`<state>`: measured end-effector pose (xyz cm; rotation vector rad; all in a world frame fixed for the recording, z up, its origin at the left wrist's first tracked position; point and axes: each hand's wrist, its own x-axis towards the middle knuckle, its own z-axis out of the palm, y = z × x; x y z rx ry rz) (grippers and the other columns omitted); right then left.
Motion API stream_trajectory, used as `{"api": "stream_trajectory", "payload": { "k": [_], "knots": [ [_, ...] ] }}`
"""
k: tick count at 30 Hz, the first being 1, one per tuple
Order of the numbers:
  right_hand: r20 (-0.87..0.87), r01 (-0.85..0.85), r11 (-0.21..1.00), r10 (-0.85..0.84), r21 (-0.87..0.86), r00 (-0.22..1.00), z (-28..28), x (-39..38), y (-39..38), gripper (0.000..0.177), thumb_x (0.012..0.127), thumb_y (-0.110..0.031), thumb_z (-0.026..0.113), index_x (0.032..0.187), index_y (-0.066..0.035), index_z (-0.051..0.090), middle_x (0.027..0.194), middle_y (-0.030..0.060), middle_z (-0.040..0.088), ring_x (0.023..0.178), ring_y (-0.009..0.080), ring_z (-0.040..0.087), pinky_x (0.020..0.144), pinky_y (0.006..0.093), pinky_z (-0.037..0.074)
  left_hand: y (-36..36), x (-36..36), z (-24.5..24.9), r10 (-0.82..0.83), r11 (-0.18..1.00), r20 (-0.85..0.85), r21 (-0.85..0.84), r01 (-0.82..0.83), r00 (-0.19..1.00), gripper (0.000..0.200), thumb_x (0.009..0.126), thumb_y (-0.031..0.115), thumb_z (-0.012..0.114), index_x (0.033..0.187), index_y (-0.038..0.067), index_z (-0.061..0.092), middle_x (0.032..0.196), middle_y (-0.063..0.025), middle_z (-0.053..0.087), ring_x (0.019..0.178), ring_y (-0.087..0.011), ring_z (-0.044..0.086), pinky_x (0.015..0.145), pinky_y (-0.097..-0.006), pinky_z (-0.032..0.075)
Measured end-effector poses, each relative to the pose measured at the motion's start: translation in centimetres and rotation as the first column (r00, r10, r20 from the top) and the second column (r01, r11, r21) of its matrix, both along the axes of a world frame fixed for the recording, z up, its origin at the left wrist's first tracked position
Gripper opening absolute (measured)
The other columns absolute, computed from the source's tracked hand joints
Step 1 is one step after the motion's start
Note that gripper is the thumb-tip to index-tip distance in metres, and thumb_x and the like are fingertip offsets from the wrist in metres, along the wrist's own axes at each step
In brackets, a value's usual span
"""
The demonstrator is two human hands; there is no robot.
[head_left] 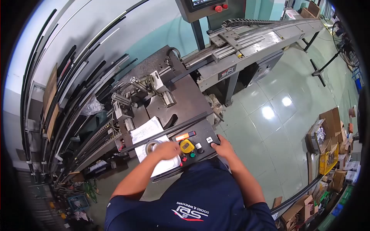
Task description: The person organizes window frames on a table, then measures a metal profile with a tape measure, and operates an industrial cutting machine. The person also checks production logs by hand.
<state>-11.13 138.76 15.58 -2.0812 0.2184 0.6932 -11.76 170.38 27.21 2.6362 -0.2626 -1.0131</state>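
My left hand point(168, 150) is closed beside a yellow tape measure point(187, 146), over the papers point(148, 129); what its fingers hold, if anything, is hidden. A roll of tape point(152, 146) lies on the papers next to it. My right hand point(223, 148) rests at the right edge of the machine's control panel point(204, 133), with thumb and fingers apart. Between the hands are a green button point(192, 155), a red button point(184, 158) and a black knob point(199, 150). An orange box cutter point(185, 136) lies above the tape measure. A long dark profile point(173, 129) crosses the table.
Clamps point(165, 98) stand on the machine table point(185, 96). A long feed rail point(254, 44) extends to the upper right. Many profiles point(73, 86) lean at the left wall. Cardboard boxes point(330, 119) and a yellow crate point(328, 159) stand at the right.
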Motion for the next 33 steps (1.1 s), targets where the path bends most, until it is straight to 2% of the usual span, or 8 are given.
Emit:
{"api": "stream_trajectory", "payload": {
  "k": [2,8,11,14,18,27,31,33],
  "knots": [
    [0.012,-0.018,0.999,0.018,0.026,1.000,-0.1,0.0,-0.2,0.078,0.089,-0.035,0.077,0.155,-0.004,0.046,0.141,0.0254,0.063,0.132,0.0400,0.060,0.109,0.0437,0.048,4.3,3.3,-1.5,0.448,0.889,0.185,0.013,-0.458,0.874,0.029,0.092,0.041,0.065,0.100,0.016,0.078,0.096,-0.0104,0.078,0.095,-0.0366,0.073,0.085,-0.0495,0.057],
    [-0.155,0.195,0.821,-0.131,0.537,0.979,-4.1,-2.9,-5.9,0.074,0.096,-0.043,0.074,0.155,-0.007,0.048,0.149,0.0173,0.059,0.137,0.0320,0.056,0.109,0.0461,0.046,12.9,11.9,-1.6,0.533,0.683,0.514,0.208,-0.700,0.673,0.055,0.097,0.030,0.058,0.150,0.018,0.051,0.115,-0.0244,0.074,0.108,-0.0443,0.070,0.094,-0.0540,0.055],
    [-0.426,0.523,0.777,-0.365,0.350,0.827,-7.5,-8.4,-11.9,0.072,0.099,-0.050,0.068,0.154,-0.009,0.048,0.147,0.0153,0.059,0.138,0.0294,0.054,0.110,0.0503,0.045,14.7,14.5,-2.4,0.533,0.666,0.414,0.333,-0.667,0.738,0.070,0.097,0.029,0.057,0.163,0.021,0.035,0.122,-0.0248,0.072,0.113,-0.0432,0.069,0.096,-0.0534,0.055],
    [-0.211,0.601,0.797,-0.599,-0.065,0.772,-22.2,-20.9,-20.8,0.050,0.097,-0.043,0.068,0.131,-0.007,0.066,0.100,0.0056,0.071,0.086,0.0185,0.064,0.059,0.0387,0.049,15.7,15.2,-4.6,0.457,0.684,0.388,0.421,-0.595,0.800,0.073,0.097,0.030,0.057,0.165,0.022,0.031,0.122,-0.0229,0.073,0.110,-0.0400,0.072,0.094,-0.0513,0.057],
    [-0.447,0.854,0.370,-0.875,-0.365,0.188,-15.4,-30.2,-21.6,0.040,0.099,-0.034,0.064,0.127,-0.006,0.063,0.097,0.0109,0.072,0.079,0.0224,0.065,0.075,0.0492,0.053,15.5,14.9,-4.6,0.487,0.622,0.494,0.383,-0.683,0.720,0.066,0.096,0.030,0.057,0.159,0.020,0.042,0.116,-0.0219,0.075,0.106,-0.0396,0.073,0.092,-0.0518,0.058],
    [-0.563,0.868,0.459,-0.775,-0.188,0.288,-13.6,-33.5,-16.0,0.045,0.101,-0.038,0.062,0.138,-0.011,0.057,0.105,0.0083,0.074,0.096,0.0253,0.071,0.083,0.0526,0.051,17.0,14.6,-4.4,0.469,0.659,0.594,0.257,-0.706,0.654,0.033,0.092,0.033,0.074,0.118,0.012,0.068,0.110,-0.0162,0.076,0.107,-0.0390,0.071,0.089,-0.0496,0.056],
    [-0.537,0.939,0.345,-0.789,0.016,0.299,-15.7,-30.4,-13.0,0.043,0.101,-0.034,0.063,0.133,-0.007,0.061,0.101,0.0074,0.074,0.089,0.0218,0.071,0.074,0.0420,0.053,19.0,12.8,-6.2,0.120,0.959,0.764,0.077,-0.274,0.634,0.028,0.085,0.028,0.079,0.099,0.008,0.064,0.095,-0.0145,0.069,0.093,-0.0402,0.067,0.083,-0.0503,0.054],
    [-0.485,0.813,0.581,-0.702,0.034,0.521,-15.5,-28.9,-12.8,0.044,0.100,-0.035,0.066,0.130,-0.003,0.066,0.099,0.0082,0.075,0.089,0.0212,0.071,0.074,0.0388,0.055,18.0,12.2,-5.9,0.230,0.959,0.658,-0.028,-0.282,0.717,0.026,0.085,0.023,0.077,0.102,0.007,0.063,0.096,-0.0175,0.070,0.094,-0.0407,0.067,0.081,-0.0492,0.054]
  ]
}}
